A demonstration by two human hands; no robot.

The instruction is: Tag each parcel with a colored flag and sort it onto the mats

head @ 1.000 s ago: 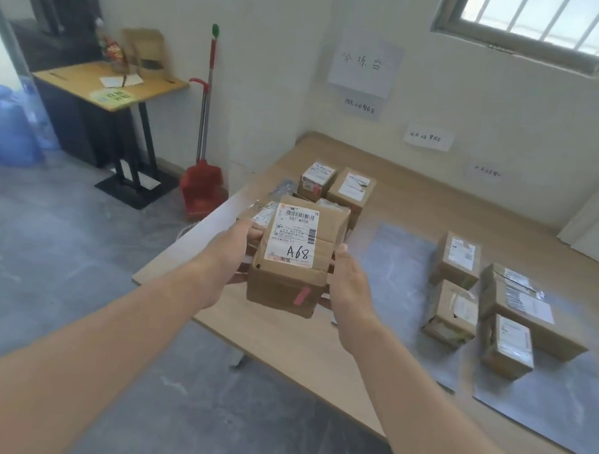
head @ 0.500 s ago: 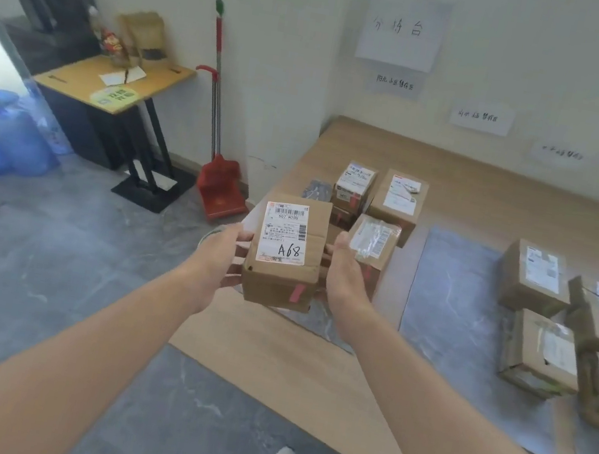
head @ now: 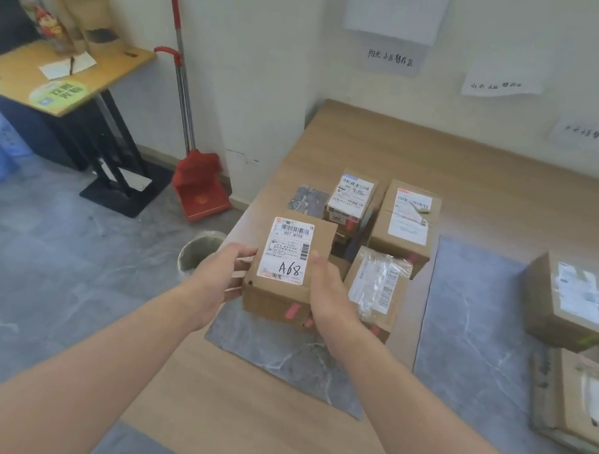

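Brown cardboard parcel (head: 278, 298) now lower, grey mat (head: 287, 359) just beneath the fingers (head: 242, 252). Left hand (head: 219, 272), right hand (head: 326, 294) clasp its sides; release pending.

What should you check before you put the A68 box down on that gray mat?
1. Both the left hand and right hand grip the A68 parcel: ok.
2. A pink flag is stuck on its near side: ok.
3. Bare space on the left mat in front: ok.
4. The taped parcel beside it also carries a pink tag: ok.
5. Label matches this mat's wall sign: cannot tell.
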